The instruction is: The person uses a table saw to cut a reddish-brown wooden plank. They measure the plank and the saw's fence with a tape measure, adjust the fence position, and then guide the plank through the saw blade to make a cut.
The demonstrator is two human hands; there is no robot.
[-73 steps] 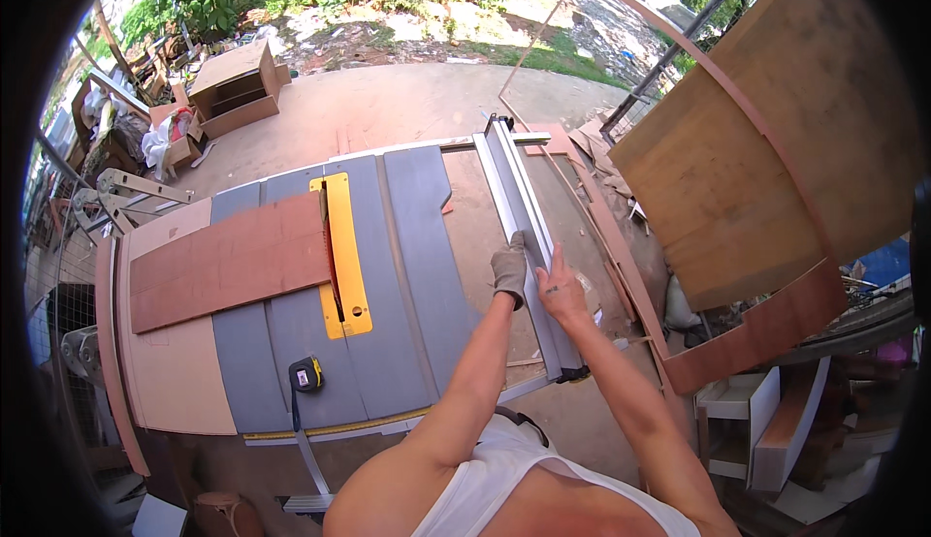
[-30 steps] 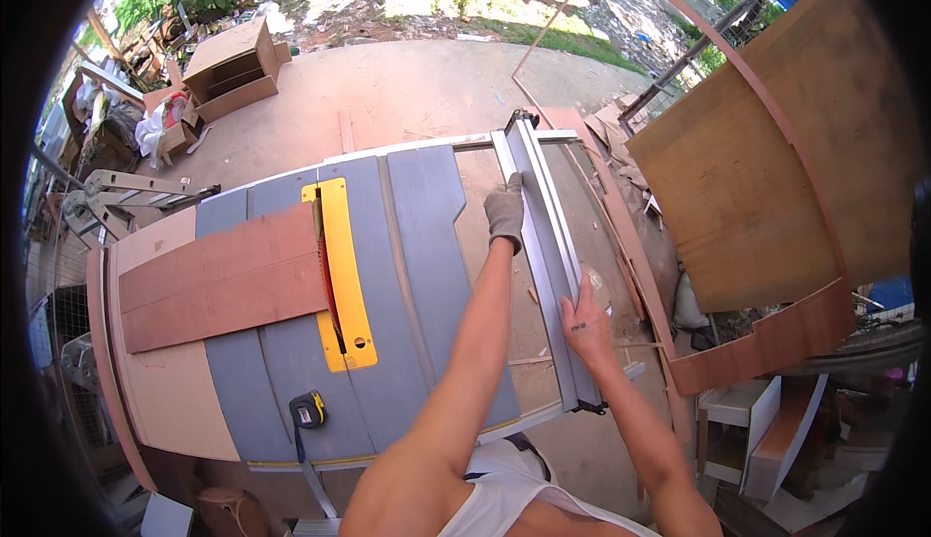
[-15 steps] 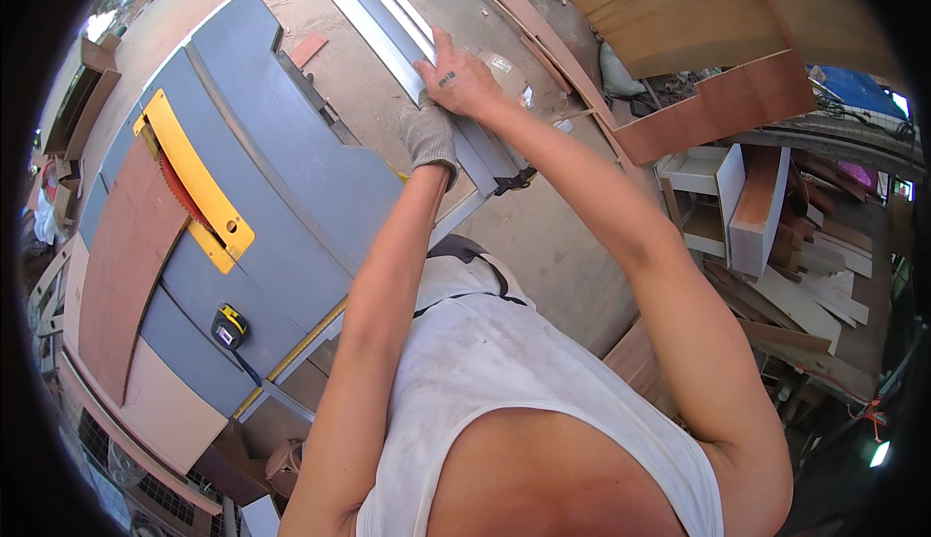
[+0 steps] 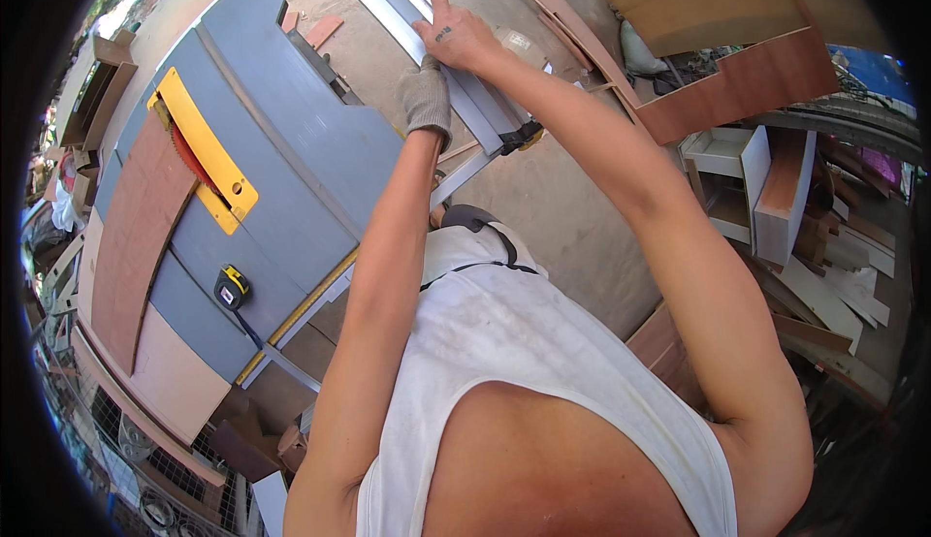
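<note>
A long silver and grey metal rail [image 4: 383, 18] runs along the right side of a grey table saw [image 4: 291, 140]. My right hand [image 4: 461, 38], bare, is closed over the rail's upper edge. Just below it, my left hand [image 4: 425, 101] in a grey knit glove holds the rail's near side; its fingertips are mostly hidden. At the rail's near end sits a black end piece [image 4: 521, 138]. A red circular blade [image 4: 192, 161] rises through the saw's yellow insert plate [image 4: 233, 188], away from both hands. A reddish-brown board [image 4: 145, 236] lies beside the blade.
A black and yellow tape measure [image 4: 232, 287] rests on the saw table, near a yellow scale strip [image 4: 310, 312] along its front edge. Wood offcuts [image 4: 323, 31] lie on the floor beyond. To the right stand large plywood panels [image 4: 747, 91], a white drawer box [image 4: 722, 164] and scrap boards [image 4: 815, 295].
The whole view has shifted, so the saw and both hands appear higher in the picture. Both hands keep their hold on the rail, with little visible movement along it.
</note>
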